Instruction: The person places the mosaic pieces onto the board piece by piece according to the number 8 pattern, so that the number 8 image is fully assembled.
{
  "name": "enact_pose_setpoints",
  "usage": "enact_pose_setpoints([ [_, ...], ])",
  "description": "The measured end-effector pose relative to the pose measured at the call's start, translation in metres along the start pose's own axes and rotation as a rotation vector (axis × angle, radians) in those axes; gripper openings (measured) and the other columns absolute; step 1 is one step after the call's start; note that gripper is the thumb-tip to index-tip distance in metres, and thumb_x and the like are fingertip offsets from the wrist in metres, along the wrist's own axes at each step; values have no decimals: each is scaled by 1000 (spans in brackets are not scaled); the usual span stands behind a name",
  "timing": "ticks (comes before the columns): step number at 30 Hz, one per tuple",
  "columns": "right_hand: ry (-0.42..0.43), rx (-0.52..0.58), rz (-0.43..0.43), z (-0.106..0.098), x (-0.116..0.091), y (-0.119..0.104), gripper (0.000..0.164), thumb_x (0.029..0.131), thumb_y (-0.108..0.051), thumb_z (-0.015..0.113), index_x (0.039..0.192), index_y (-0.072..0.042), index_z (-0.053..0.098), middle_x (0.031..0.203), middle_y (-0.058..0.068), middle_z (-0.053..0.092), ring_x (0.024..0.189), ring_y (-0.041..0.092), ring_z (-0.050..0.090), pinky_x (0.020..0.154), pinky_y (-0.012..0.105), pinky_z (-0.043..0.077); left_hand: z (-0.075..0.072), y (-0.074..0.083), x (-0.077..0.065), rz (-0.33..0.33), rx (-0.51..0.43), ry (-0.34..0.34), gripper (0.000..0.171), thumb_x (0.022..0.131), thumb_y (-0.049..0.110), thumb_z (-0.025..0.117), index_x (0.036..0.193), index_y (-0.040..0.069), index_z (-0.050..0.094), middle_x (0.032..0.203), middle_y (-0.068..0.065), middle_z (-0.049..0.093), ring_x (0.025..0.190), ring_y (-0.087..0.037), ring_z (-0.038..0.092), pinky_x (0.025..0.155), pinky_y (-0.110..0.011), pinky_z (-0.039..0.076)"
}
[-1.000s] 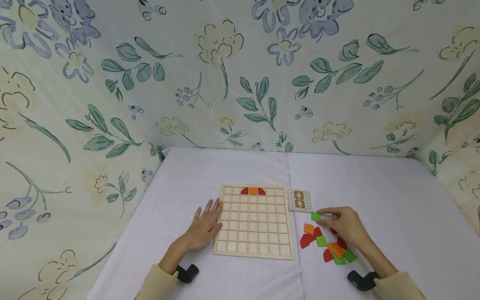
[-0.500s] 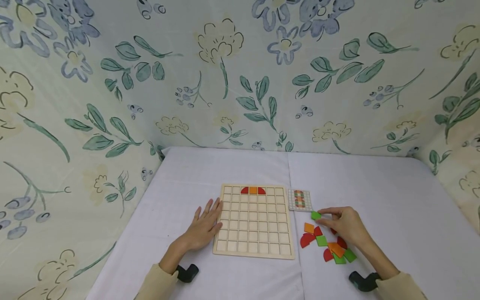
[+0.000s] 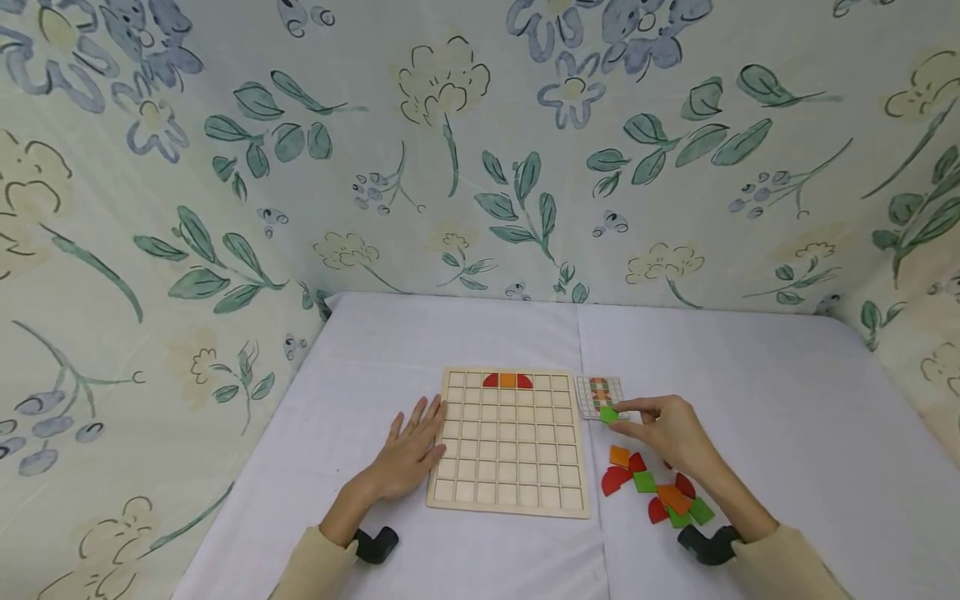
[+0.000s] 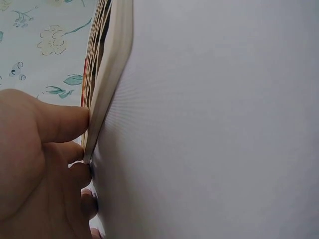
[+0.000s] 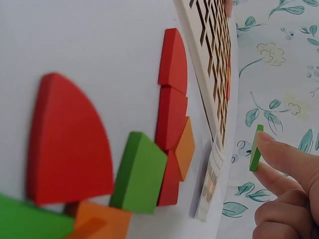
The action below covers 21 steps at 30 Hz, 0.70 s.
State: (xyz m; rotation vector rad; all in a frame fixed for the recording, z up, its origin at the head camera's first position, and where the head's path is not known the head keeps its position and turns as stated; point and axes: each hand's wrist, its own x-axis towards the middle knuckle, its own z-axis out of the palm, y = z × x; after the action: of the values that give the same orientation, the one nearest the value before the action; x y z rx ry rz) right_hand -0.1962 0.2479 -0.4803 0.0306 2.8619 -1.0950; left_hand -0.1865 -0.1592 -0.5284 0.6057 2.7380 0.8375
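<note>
A square green tile (image 3: 608, 414) is pinched between the thumb and index finger of my right hand (image 3: 673, 433), raised over the lower edge of a small pattern card (image 3: 592, 407). In the right wrist view the green tile (image 5: 256, 148) appears edge-on at the fingertips. My left hand (image 3: 408, 450) rests on the cloth with fingers spread, touching the left edge of a wooden grid board (image 3: 497, 452). Along the board's top row sit an orange square (image 3: 507, 381) and, on either side of it, a red quarter-round tile (image 3: 491, 381). In the left wrist view the thumb (image 4: 65, 122) touches the board's rim.
Loose red, orange and green tiles (image 3: 643, 482) lie in a scattered pile right of the board, some overlapping. A white cloth (image 3: 360, 350) covers the table. Floral fabric (image 3: 450, 167) hangs behind and at the sides.
My right hand has moved left and away from me, carrying the green tile from below the card to over its lower part. The left hand stays at the board's edge.
</note>
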Motion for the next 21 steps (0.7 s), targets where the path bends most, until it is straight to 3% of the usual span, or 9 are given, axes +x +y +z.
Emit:
enact_pose_setpoints([
  [4,-10,27,-31,4,5,-11,40,86,-21,85,120,-3,77,56,-1,36,48,15,36,43,21,29,1,-1,1,-16,23,-6,66,112,29,42,166,7,11,175,-11,4,163,-36,-2,128,-64,-5],
  [8,-22,54,-65,11,13,-21,38,84,-20,87,116,-2,78,56,0,38,52,14,37,45,21,26,-1,2,-1,-1,2,0,66,111,25,43,166,3,13,175,-15,6,162,-41,0,126,-67,-5],
  [11,-18,64,-110,18,22,-30,35,82,-18,89,112,-2,80,61,7,53,58,12,40,47,21,26,-4,4,-2,6,-8,0,65,111,22,43,165,1,15,174,-18,8,161,-44,1,125,-69,-4],
  [13,-25,64,-137,22,29,-36,33,81,-18,89,110,-3,81,62,10,53,59,12,39,48,21,26,-5,5,-2,-4,1,-9,65,111,23,43,165,1,15,174,-18,8,162,-43,1,126,-69,-4],
  [16,-38,56,-174,30,37,-45,32,81,-18,89,109,-3,81,58,6,49,59,12,37,49,22,25,-6,6,-2,-25,28,-29,65,112,24,42,165,2,13,175,-15,5,163,-40,-1,127,-67,-3],
  [18,-61,65,-185,36,41,-52,31,82,-19,89,108,-4,81,56,0,35,56,12,33,48,21,23,-7,7,-2,-33,36,-36,65,112,24,41,166,3,12,175,-14,4,163,-38,-2,128,-66,-3],
  [21,-87,80,-204,45,48,-62,29,81,-19,89,105,-5,82,56,-5,32,54,11,30,48,21,22,-8,7,-2,-34,40,-41,65,112,25,40,166,4,10,175,-13,3,163,-37,-3,128,-65,-4],
])
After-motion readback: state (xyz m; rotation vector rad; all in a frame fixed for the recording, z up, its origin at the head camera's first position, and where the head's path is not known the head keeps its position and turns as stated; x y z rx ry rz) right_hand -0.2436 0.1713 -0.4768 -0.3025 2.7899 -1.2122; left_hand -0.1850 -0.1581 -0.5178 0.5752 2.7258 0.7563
